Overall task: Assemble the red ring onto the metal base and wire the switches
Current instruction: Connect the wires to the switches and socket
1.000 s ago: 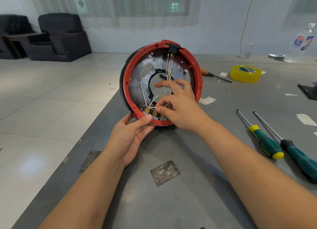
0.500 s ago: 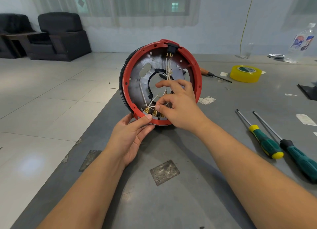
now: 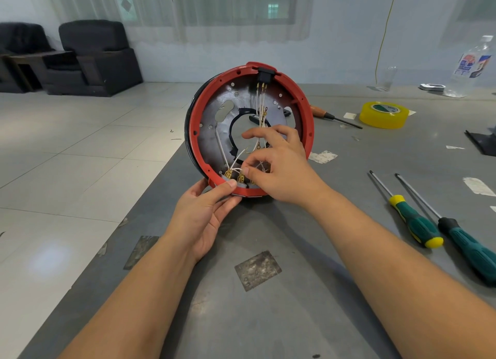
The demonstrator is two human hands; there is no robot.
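Red ring (image 3: pixel 308 122) seated around grey metal base (image 3: pixel 212 133), which has a round central opening. Assembly stands on edge on the tabletop (image 3: pixel 281 305), open face toward the camera. White wires (image 3: pixel 261 101) with brass terminals run from top connector downward. Left hand (image 3: pixel 204 213) grips the lower rim. Right hand (image 3: pixel 279 165) pinches a wire near the bottom terminals.
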